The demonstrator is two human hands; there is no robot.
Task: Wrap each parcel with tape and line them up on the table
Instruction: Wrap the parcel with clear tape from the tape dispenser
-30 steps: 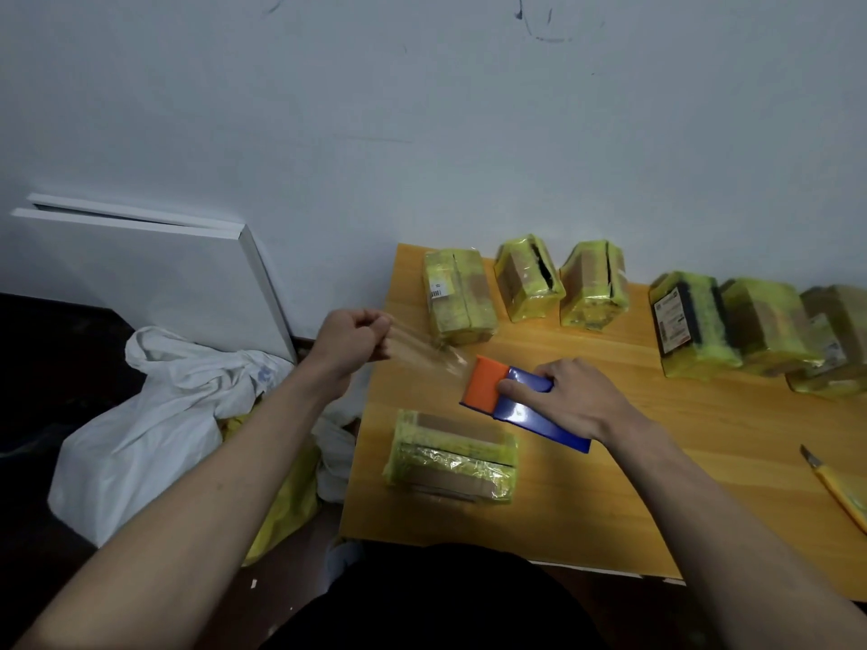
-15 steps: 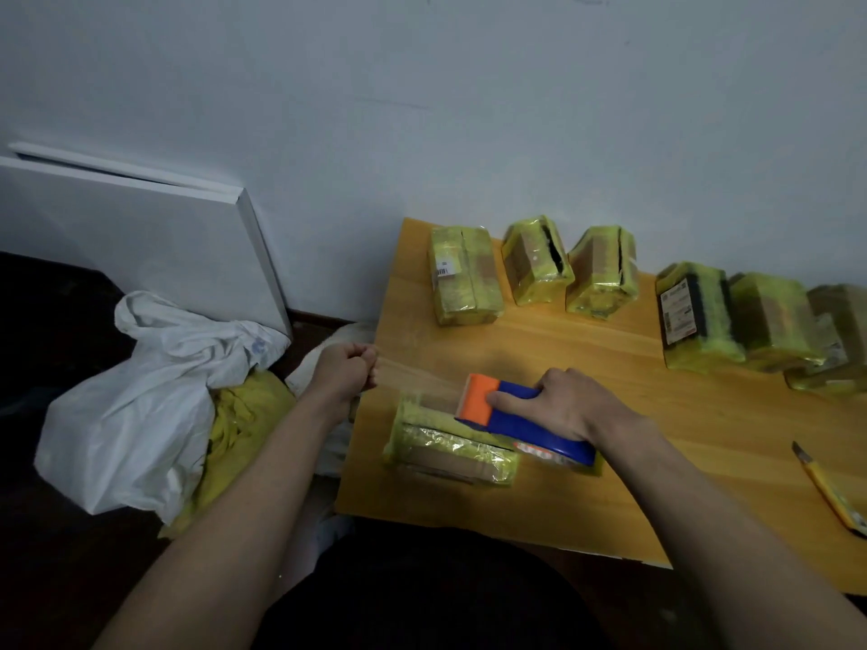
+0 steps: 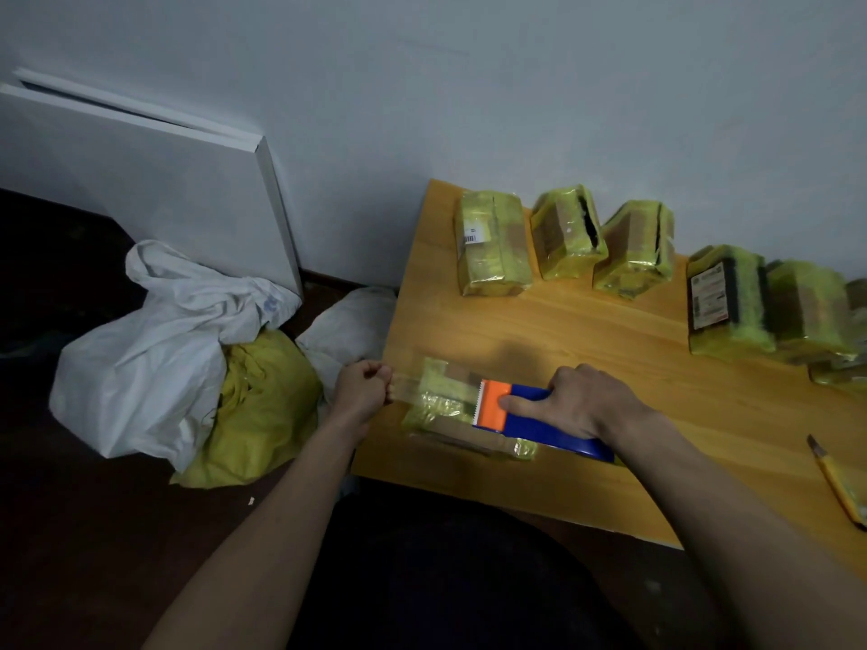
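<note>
— So, surface and room?
— Orange wood table point(image 3: 586, 330) pushed against a pale wall point(image 3: 469, 86). Dark floor on the left, with white bags point(image 3: 140, 349) and a yellow bag point(image 3: 262, 405) heaped there; a white board point(image 3: 155, 190) leans on the wall behind them.

— Anything hard to read?
— Row of taped parcels point(image 3: 492, 246) runs along the wall; the ones at the right edge are cut off. A yellow knife point(image 3: 840, 485) lies near the right edge, partly out of frame. Labels too small to read. Dim light throughout.

— Where's the parcel being worked?
— Parcel point(image 3: 445, 405) lies flat near the table's front left corner, under the blue-and-orange dispenser point(image 3: 525, 415).

— Hands?
— Right hand point(image 3: 581, 401) grips the dispenser from above, fingers curled over the blue body, thumb laid flat on the orange end. Left hand point(image 3: 361, 391) is just off the table's left edge, fingers curled, pinching the end of clear tape point(image 3: 408, 384). Tape stretches from that pinch across the parcel's top to the dispenser's toothed edge.
</note>
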